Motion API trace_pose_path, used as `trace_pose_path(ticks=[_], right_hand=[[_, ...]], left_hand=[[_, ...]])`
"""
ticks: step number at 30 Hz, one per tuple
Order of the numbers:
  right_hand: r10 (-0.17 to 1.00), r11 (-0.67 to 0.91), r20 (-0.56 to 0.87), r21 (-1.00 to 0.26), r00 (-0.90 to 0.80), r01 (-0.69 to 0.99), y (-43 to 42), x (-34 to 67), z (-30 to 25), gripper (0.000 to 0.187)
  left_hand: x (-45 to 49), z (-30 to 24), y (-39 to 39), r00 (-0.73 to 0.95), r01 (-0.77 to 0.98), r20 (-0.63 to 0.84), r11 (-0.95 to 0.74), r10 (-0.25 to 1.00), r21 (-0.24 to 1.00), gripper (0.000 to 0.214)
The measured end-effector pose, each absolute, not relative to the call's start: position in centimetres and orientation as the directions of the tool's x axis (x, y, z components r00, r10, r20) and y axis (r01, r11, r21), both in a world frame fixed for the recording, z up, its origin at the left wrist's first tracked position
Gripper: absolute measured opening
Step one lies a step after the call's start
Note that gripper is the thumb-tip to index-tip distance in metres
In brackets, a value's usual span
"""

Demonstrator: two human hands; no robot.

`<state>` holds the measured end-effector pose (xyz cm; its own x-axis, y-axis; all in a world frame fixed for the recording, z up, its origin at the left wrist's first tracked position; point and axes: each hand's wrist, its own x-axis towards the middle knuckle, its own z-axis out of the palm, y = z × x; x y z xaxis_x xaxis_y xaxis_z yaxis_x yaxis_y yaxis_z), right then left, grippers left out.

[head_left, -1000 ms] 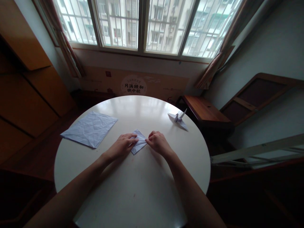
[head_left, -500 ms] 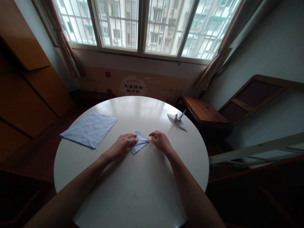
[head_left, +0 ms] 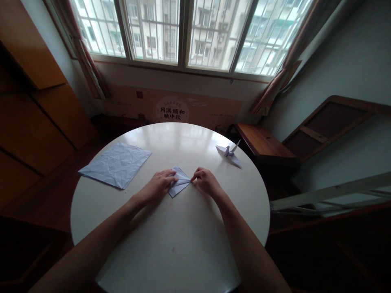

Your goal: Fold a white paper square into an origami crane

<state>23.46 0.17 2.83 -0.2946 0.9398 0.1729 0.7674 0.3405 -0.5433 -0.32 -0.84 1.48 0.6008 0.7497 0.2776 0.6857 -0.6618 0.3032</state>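
Observation:
A small piece of folded origami paper (head_left: 182, 185), roughly diamond-shaped with a crease running to its right point, lies on the white round table (head_left: 146, 248). My left hand (head_left: 160, 182) holds it down from the left, its fingers curled over the paper's left part and hiding that side. At the right point, my right hand (head_left: 206, 181) is closed, with thumb and index finger pinching the tip. Its other fingers are curled in.
A finished paper crane (head_left: 229, 152) stands near the table's right rear edge. Creased paper sheets (head_left: 117, 165) lie at the left, slightly over the edge. Beyond the table are a low wooden table (head_left: 262, 142) at right and a printed cardboard panel (head_left: 207, 108) under the window.
My right hand has moved slightly left and now touches the tip of the folded paper, from which it was apart. My left hand stays on the paper.

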Motion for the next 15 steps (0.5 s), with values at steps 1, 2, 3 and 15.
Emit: trace_pose_path(ticks=[1,2,3,15], right_hand=[[0.94,0.34,0.182,-0.546,-0.288,0.766,0.2,23.4,2.9,0.035],[0.941,0.338,0.189,-0.55,-0.28,0.764,0.2,23.4,2.9,0.035],[0.942,0.334,0.194,-0.555,-0.272,0.762,0.3,23.4,3.0,0.035],[0.907,0.419,0.253,-0.627,-0.337,0.657,-0.1,22.3,2.4,0.027]], left_hand=[[-0.3,1.5,-0.8,0.597,0.692,0.271,-0.655,0.755,0.304,0.033],[-0.3,1.4,-0.8,0.592,0.699,0.262,-0.647,0.762,0.304,0.034],[-0.4,1.4,-0.8,0.59,0.704,0.251,-0.641,0.767,0.304,0.036],[-0.4,1.4,-0.9,0.46,0.804,0.255,-0.521,0.85,0.287,0.035]])
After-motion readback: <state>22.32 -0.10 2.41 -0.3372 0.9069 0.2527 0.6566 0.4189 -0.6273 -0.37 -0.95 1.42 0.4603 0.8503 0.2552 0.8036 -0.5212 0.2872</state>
